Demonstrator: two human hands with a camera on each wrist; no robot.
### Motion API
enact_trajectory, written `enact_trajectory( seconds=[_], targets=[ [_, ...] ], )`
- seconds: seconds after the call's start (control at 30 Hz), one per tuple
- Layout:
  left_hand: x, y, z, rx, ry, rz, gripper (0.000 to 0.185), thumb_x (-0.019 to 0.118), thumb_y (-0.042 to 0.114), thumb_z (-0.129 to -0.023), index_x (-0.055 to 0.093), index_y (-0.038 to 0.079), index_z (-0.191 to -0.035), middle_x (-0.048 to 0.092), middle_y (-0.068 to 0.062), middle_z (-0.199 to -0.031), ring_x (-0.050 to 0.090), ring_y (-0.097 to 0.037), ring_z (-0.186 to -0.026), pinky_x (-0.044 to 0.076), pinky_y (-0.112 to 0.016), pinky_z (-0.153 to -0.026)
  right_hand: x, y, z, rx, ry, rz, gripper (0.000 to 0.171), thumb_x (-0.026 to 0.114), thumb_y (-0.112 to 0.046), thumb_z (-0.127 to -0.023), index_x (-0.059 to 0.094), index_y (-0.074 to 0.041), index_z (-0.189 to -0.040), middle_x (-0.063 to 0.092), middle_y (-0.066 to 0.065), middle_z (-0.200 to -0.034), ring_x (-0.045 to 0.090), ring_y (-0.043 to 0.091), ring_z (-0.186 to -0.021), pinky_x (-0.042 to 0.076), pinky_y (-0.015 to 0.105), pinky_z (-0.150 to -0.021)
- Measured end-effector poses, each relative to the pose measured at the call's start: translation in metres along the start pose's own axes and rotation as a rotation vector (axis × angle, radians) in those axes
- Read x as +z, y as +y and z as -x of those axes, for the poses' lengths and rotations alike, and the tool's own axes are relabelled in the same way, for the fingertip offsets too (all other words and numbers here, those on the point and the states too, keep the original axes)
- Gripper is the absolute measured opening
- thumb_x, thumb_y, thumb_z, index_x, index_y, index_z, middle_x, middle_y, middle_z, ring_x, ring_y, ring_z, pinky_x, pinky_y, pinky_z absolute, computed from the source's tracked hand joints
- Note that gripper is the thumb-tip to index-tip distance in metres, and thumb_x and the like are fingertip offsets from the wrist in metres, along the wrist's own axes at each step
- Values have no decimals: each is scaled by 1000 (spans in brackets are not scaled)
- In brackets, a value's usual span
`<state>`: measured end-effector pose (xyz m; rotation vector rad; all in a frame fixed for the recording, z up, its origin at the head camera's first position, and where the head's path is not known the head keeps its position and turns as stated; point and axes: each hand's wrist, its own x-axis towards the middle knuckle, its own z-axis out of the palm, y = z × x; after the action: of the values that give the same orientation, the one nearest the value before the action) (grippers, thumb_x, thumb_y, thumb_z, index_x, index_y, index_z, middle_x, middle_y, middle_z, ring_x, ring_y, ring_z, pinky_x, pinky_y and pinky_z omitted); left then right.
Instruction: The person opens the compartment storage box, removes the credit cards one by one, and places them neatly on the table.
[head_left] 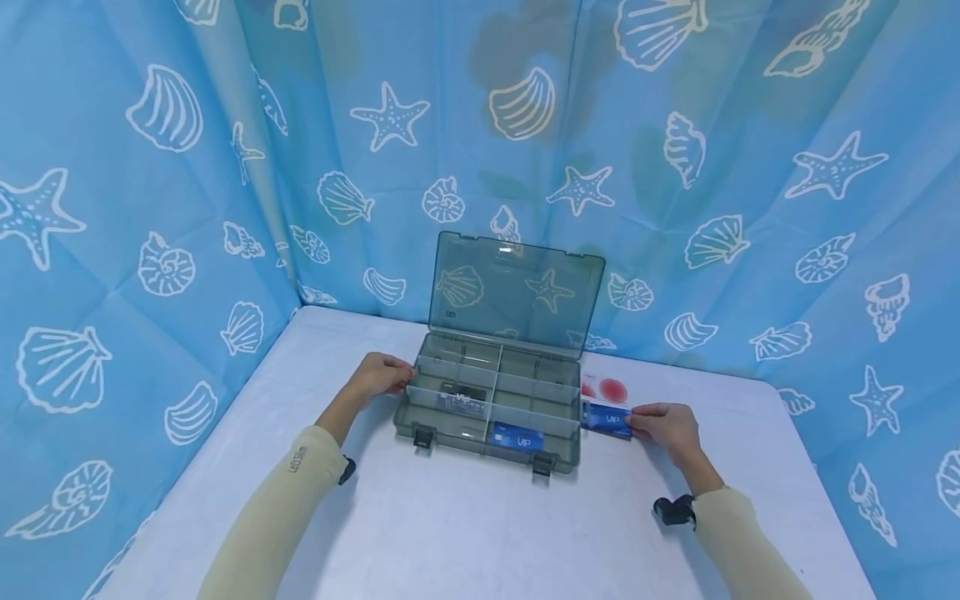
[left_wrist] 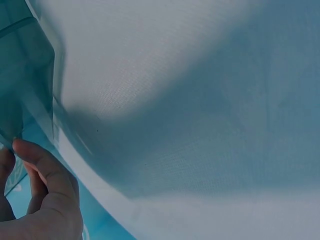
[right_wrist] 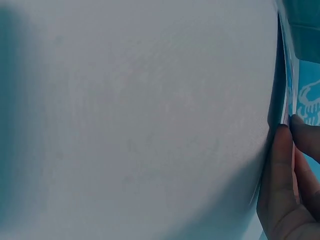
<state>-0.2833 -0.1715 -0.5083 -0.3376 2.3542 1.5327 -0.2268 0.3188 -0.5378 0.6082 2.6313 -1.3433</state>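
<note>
The left hand (head_left: pixel 384 375) was laid against the left wall of an open, smoke-grey compartment box (head_left: pixel 491 400), its fingers (left_wrist: pixel 42 167) curled lightly onto the box's edge, as was seen close up from the left wrist view. The box's clear lid (head_left: pixel 516 283) was stood upright behind the hand, towards the shell-patterned blue curtain (head_left: pixel 150 208).

A blue VIP card (head_left: pixel 606 418) was pinched at its right end by the right hand (head_left: pixel 667 427), thumb and fingers (right_wrist: pixel 280 185) closed narrowly on it. The card was held just beside the box's right wall, low over the white bench (head_left: pixel 480 533); whether it touched the bench could not be told. Just beyond this hand, a pale card with red round marks (head_left: pixel 603 389) was lain on the bench.

Inside the box, a second blue VIP card (head_left: pixel 517 437) was seen in the front compartment, between the two hands, and a darker card (head_left: pixel 459 400) was seen in the compartment nearest the left hand. Beige sleeves (head_left: pixel 300 483) were worn on both forearms.
</note>
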Motion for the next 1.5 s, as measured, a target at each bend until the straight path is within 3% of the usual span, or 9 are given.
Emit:
enact_trajectory(
  seconds=[0.27,0.5,0.77,0.93,1.07,1.27,1.5],
  targets=[
    [1,0,-1,4,3,-1,30,69,21,-91,66,0,-113,64,-14,-106,63,-24,-94,56,-31,-78,3,-7,4,-83,60,151,29,73,-18,-88,70,3,-108,64,24,-111,61,34,-98,54,22,-61],
    [1,-3,-2,17,11,-2,31,69,21,-91,66,0,-114,64,-14,-107,63,-24,-94,56,-30,-78,10,-13,9,-181,101,249,27,74,-11,-86,69,6,-107,67,24,-105,61,37,-98,57,39,-78],
    [0,-4,-1,31,15,3,31,68,21,-92,65,0,-114,64,-14,-106,63,-24,-93,56,-30,-77,13,-15,11,-248,125,318,24,73,-6,-86,70,6,-106,68,22,-101,62,36,-95,56,43,-81],
    [0,-3,-1,27,16,6,31,69,21,-91,66,0,-113,64,-14,-105,64,-24,-92,56,-30,-76,5,-12,4,-210,124,206,28,60,-14,-96,66,6,-116,65,25,-113,60,39,-104,54,46,-87],
    [1,-4,-2,3,11,4,31,69,21,-90,65,1,-114,64,-14,-107,63,-24,-93,56,-30,-77,3,-14,-8,-149,88,121,37,54,-17,-99,56,3,-131,55,25,-131,50,41,-122,46,50,-99],
    [-1,-3,-2,-21,3,3,34,70,23,-90,64,2,-116,63,-13,-109,63,-24,-94,56,-30,-77,9,-22,-25,-156,-45,238,61,68,-15,-92,42,1,-144,41,25,-146,38,45,-132,39,53,-104],
    [-2,-1,-2,-15,-8,4,32,70,23,-91,65,2,-115,63,-13,-108,63,-23,-93,56,-29,-77,6,-23,-33,-188,-35,241,56,70,-17,-91,49,-4,-141,45,24,-142,43,45,-126,42,54,-102]
  ],
)
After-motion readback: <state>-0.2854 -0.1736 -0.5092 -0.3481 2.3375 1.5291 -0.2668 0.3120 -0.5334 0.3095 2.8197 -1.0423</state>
